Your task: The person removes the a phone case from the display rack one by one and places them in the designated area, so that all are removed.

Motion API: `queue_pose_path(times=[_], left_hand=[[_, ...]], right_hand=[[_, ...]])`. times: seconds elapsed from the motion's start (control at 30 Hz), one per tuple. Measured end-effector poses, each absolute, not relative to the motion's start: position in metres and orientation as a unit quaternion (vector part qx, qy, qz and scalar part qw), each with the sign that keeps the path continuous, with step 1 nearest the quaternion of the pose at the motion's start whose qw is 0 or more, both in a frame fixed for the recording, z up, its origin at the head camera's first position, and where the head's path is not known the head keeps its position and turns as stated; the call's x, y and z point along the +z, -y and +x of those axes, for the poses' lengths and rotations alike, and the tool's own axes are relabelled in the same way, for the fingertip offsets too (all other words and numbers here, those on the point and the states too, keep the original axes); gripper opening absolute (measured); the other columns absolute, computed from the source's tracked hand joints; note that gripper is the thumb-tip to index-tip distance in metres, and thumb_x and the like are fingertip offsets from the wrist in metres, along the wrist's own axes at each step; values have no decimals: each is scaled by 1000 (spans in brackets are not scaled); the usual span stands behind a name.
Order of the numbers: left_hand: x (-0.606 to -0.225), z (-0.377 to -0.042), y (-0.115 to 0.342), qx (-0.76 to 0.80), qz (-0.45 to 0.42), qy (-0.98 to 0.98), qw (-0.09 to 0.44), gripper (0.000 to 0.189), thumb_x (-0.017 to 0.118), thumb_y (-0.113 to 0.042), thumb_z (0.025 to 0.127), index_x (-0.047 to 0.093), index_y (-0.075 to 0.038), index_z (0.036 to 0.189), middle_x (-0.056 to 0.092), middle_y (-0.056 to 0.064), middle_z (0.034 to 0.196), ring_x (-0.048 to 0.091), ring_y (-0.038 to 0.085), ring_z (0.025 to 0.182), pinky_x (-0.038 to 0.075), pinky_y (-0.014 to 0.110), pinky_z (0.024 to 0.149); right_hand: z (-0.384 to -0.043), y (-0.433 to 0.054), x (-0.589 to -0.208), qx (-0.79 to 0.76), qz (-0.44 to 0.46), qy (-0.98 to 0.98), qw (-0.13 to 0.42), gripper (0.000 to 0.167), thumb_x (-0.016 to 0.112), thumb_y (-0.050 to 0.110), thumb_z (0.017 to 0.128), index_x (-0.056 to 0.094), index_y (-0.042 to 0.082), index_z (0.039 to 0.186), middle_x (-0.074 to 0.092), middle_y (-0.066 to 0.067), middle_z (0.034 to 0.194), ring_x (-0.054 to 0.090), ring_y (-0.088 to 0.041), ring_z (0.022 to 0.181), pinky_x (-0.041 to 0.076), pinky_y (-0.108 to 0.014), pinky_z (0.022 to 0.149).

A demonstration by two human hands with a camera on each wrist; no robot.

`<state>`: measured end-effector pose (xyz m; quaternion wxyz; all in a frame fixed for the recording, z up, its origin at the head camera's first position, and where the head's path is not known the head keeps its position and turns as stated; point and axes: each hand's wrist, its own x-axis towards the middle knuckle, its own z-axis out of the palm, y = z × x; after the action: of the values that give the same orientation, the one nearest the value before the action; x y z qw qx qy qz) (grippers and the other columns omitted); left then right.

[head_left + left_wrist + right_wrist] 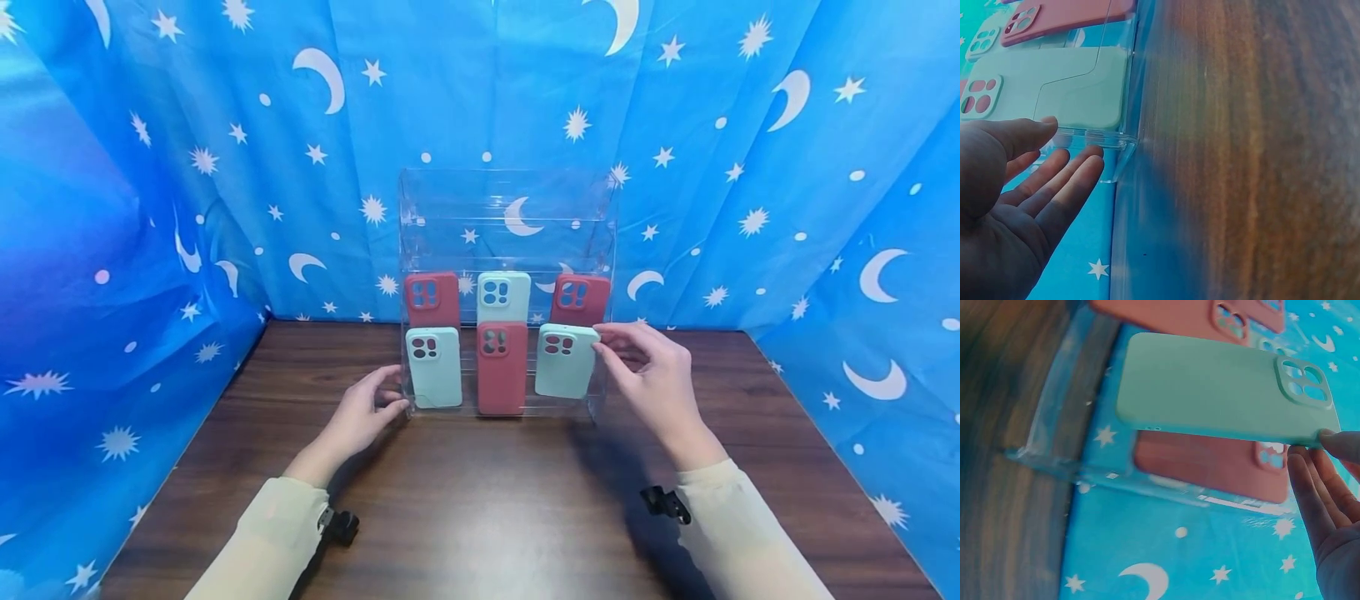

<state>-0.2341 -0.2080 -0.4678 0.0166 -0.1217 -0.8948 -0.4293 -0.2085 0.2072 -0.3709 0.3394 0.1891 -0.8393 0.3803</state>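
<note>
In the head view, the right hand (651, 367) pinches a mint-green phone case (567, 362) by its upper right edge. This case is slightly tilted at the right of the near row of a clear acrylic display stand (450, 196), its bottom higher than the left mint-green case (435, 375). A red phone case (502, 379) stands between them; the far row (504, 297) runs red, mint, red. The left hand (363, 417) is at the stand's near left corner, on a wood-grain table (480, 508).

In the left wrist view, thumb and fingers are extended and apart beside the stand; I cannot tell whether they touch it.

In the right wrist view, thumb and fingertips are clamped on the held case's camera end.
</note>
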Motion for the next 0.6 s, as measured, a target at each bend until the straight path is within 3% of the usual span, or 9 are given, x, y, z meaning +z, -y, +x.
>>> queue_pose_path(times=[0.13,0.27,0.43,0.6], left_hand=[[-469,-233,209,-431,-123,894,18,58,71,-14,98,48,-11,151,61,16,141,71,30,115,64,41,91],[-470,-233,210,-429,-127,894,25,57,71,-13,98,48,-10,150,62,16,139,71,30,114,64,41,90],[-470,-234,209,-429,-130,894,23,57,71,-15,99,48,-11,151,62,16,140,71,29,115,63,42,93],[-470,-234,208,-429,-128,894,23,57,71,-14,99,48,-11,150,63,16,139,71,29,115,63,43,93]], right_hand=[[-201,-197,-365,399,199,823,353,33,83,1,85,77,10,116,76,-3,96,67,7,86,56,-7,77],[-191,-183,-362,435,199,812,335,29,81,5,88,77,12,115,77,-2,97,71,0,83,59,-11,77],[-176,-161,-368,501,181,807,254,22,79,15,92,76,18,114,78,2,96,74,-8,80,62,-17,75],[-165,-136,-380,573,150,793,144,20,80,17,92,76,18,111,78,-2,94,74,-14,82,64,-24,73]])
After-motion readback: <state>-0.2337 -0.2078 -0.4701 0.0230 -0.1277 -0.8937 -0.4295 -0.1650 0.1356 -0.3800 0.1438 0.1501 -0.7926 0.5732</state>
